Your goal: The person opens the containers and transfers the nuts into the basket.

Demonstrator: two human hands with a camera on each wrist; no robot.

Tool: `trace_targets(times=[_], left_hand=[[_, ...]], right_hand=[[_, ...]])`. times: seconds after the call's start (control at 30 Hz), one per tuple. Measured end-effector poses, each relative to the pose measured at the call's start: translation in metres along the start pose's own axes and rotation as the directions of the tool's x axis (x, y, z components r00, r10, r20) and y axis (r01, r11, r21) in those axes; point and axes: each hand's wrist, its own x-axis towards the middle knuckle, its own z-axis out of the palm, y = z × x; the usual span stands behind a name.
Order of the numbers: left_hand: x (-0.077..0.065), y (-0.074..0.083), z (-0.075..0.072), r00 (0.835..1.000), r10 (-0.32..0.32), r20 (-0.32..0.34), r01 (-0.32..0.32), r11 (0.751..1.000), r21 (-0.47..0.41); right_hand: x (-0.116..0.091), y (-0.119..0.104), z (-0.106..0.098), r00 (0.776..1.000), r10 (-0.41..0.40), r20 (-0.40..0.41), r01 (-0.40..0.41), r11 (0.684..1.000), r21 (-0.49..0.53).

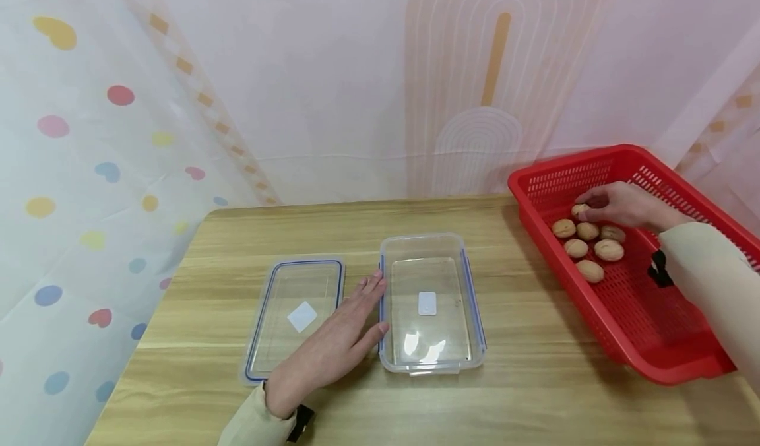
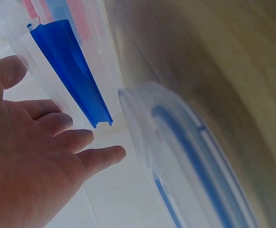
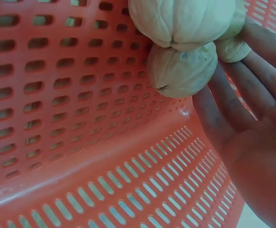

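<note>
In the red basket [image 1: 629, 314] on the right, my right hand [image 1: 629, 205] pinches a walnut [image 1: 579, 210] between thumb and fingers. Several other walnuts [image 1: 609, 250] lie just below it on the basket floor. The right wrist view shows walnuts [image 3: 183, 71] close to the fingers, partly overlapping one another. My left hand [image 1: 332, 347] has its fingers extended, with the fingertips at the left wall of a clear plastic box [image 1: 427, 245]. That box holds no walnuts; its blue-edged clip [image 2: 71, 71] shows up close in the left wrist view.
A clear lid [image 1: 285, 301] with a blue seal and a white label lies on the wooden table [image 1: 178, 340], left of the box and partly under the left forearm's line. Behind the table hangs a patterned cloth [image 1: 332, 90].
</note>
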Motion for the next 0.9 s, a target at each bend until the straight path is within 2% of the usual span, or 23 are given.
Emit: trace_targets(times=[0.27, 0.47, 0.9], left_hand=[[0.004, 0.000, 0.002, 1.000, 0.012, 0.002, -0.012, 1.000, 0.006], [0.007, 0.001, 0.004, 1.000, 0.014, 0.002, -0.014, 1.000, 0.002], [0.014, 0.001, 0.003, 0.999, 0.034, -0.018, -0.033, 0.999, 0.032]], right_hand=[[-0.004, 0.005, 0.000, 1.000, -0.003, 0.030, 0.004, 1.000, -0.025], [-0.013, 0.000, -0.008, 1.000, 0.001, 0.022, 0.000, 0.999, -0.044], [-0.044, -0.040, -0.034, 0.990, -0.013, -0.143, 0.003, 0.998, -0.069]])
